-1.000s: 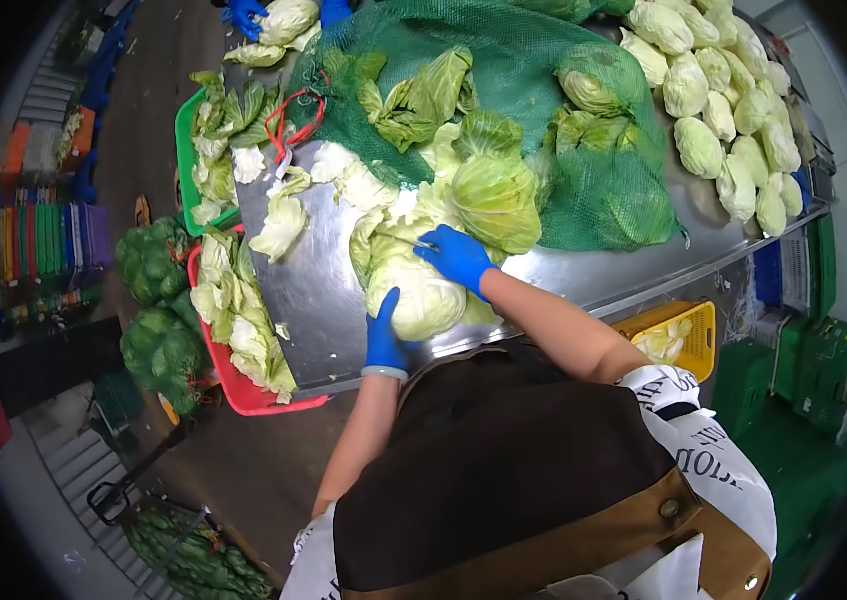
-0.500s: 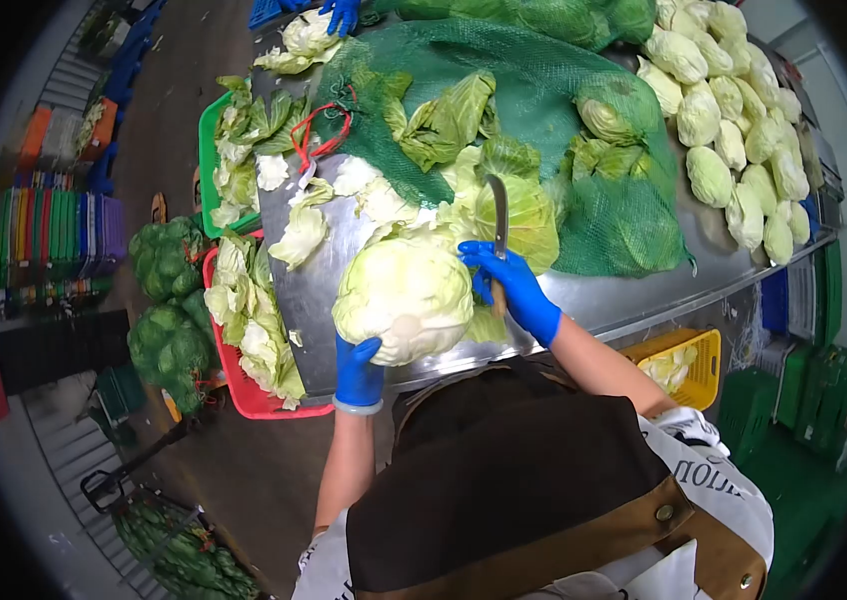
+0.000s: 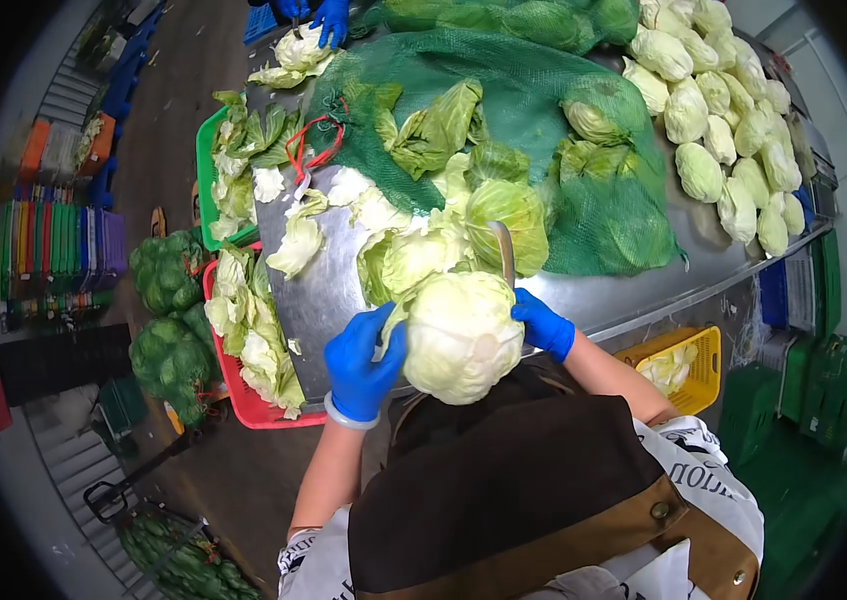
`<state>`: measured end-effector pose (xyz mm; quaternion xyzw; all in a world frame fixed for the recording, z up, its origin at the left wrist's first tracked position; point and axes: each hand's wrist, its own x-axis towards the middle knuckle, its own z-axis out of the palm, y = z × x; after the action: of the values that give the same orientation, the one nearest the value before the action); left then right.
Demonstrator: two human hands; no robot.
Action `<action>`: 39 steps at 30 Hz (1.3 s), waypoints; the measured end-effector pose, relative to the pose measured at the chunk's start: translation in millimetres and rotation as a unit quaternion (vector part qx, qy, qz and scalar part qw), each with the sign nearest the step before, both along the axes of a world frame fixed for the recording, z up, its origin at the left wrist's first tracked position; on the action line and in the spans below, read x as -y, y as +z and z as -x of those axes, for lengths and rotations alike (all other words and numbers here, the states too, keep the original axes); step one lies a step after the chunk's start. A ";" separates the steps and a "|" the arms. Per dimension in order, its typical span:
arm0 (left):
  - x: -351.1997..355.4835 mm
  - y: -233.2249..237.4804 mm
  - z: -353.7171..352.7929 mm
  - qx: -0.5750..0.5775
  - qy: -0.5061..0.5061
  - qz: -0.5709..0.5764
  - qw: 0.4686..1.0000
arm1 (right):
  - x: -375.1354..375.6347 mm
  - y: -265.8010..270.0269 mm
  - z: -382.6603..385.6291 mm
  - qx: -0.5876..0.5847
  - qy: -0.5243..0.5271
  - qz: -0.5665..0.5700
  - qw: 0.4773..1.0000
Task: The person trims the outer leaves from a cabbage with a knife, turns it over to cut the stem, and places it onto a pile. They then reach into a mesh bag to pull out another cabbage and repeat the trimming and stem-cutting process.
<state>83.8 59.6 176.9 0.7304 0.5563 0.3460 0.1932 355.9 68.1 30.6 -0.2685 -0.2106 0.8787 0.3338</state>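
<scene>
The person's left hand (image 3: 359,372), in a blue glove, is curled with thumb and fingers pinching a loose pale-green outer leaf (image 3: 396,325) at the side of a large, round, whitish-green cabbage (image 3: 464,345). The right hand (image 3: 547,325), also gloved in blue, is closed beside a slim, curved metal knife (image 3: 506,250) that points upward, its fingers against the cabbage's other side; the cabbage hides part of this grip. The cabbage is held up at the near edge of the grey steel table (image 3: 319,300), close to the person's body. Its surface is mostly pale and smooth, so this head looks well advanced, with the pinched leaf among what has yet to come away. Much appears done elsewhere: many pale, bare cabbages (image 3: 699,172) are heaped at the right of the table, and cast-off leaves fill the red plastic basket (image 3: 289,419) and green plastic basket (image 3: 207,190) at the left, with more leaves scattered on the steel. A fair amount seems left: a leafy green cabbage (image 3: 507,225) lies beyond the held one, and others show through the dark-green mesh net (image 3: 509,75). At the far end, another person's blue-gloved hands (image 3: 332,20) are at a further cabbage.
</scene>
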 end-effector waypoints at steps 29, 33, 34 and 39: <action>8.2 -47.0 19.2 0.530 0.151 0.366 0.750 | -38.2 101.3 52.5 0.579 -0.036 -0.542 0.608; 10.4 -53.3 28.8 0.472 0.111 0.318 0.814 | -54.5 79.0 45.4 0.473 -0.157 -0.344 0.796; 9.4 -51.2 29.0 0.428 0.088 0.284 0.853 | -65.6 68.7 38.0 0.511 -0.187 -0.306 0.781; 3.6 5.4 23.2 0.060 -0.057 -0.008 0.997 | -75.2 54.6 19.9 0.549 -0.157 -0.288 0.769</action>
<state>60.7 55.9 182.3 0.7401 0.4985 0.3826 0.2397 336.0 143.2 85.2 -0.6255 -0.5565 0.4151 0.3561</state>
